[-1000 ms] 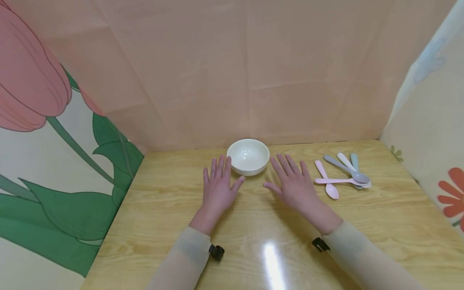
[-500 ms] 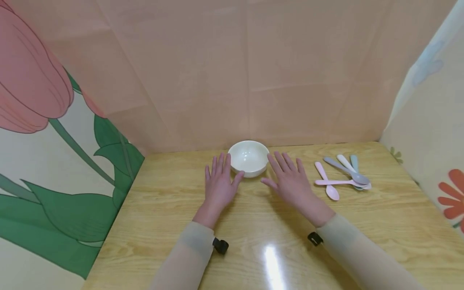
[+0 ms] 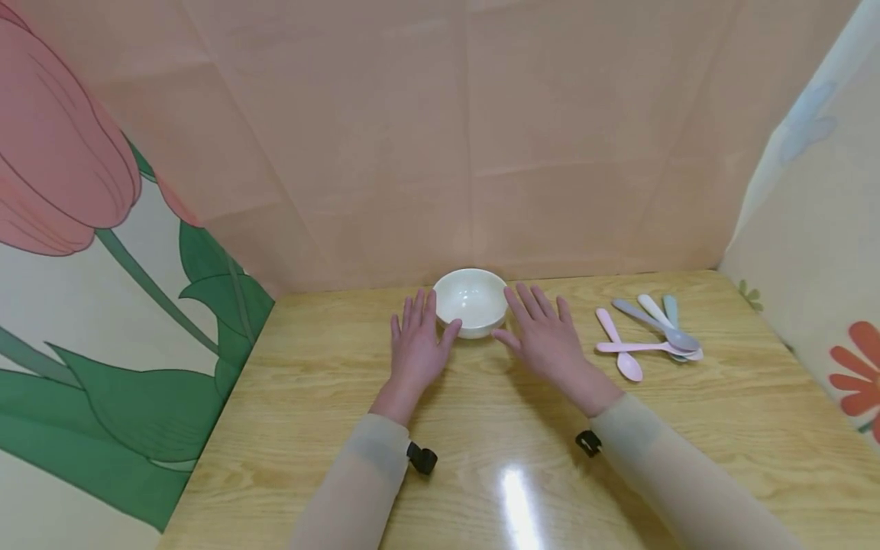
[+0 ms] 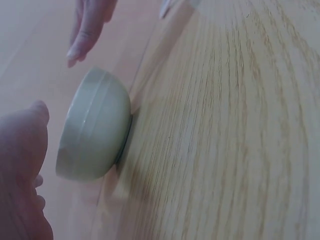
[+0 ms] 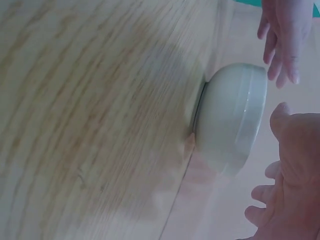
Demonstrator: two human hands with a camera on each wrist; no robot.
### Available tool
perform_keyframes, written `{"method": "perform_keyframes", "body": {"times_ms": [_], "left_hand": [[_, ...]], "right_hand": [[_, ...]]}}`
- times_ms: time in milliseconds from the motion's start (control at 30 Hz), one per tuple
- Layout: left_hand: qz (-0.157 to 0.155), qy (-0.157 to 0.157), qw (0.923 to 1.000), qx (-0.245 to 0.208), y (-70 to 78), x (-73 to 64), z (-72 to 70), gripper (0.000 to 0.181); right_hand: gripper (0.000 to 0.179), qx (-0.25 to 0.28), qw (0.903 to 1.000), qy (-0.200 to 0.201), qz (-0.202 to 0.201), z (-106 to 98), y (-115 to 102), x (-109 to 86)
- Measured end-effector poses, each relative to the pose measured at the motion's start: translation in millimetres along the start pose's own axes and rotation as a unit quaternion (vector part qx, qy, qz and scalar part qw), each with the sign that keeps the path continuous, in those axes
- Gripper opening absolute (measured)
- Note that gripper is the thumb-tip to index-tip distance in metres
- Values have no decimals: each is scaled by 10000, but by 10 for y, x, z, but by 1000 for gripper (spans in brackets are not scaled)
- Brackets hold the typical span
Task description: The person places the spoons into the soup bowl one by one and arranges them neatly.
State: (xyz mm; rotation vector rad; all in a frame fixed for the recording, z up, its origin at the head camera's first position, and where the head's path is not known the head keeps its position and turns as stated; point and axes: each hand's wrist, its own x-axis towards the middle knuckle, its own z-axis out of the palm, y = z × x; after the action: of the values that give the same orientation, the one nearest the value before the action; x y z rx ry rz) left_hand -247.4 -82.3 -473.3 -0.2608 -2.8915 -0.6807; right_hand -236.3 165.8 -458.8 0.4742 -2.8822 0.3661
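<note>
Between the spread, empty fingers of left hand (image 3: 418, 347) and right hand (image 3: 548, 336), the bowl (image 3: 470, 302) likely wants even two-sided pressure.

No readable text, label, brand, number or sign is showing in any of the three views.
</note>
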Motion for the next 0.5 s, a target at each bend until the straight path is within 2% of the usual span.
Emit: {"method": "perform_keyframes", "body": {"times_ms": [500], "left_hand": [[-103, 8, 9994, -332, 22, 101, 91, 83]], "right_hand": [[83, 156, 9992, -305, 211, 67, 16, 134]]}}
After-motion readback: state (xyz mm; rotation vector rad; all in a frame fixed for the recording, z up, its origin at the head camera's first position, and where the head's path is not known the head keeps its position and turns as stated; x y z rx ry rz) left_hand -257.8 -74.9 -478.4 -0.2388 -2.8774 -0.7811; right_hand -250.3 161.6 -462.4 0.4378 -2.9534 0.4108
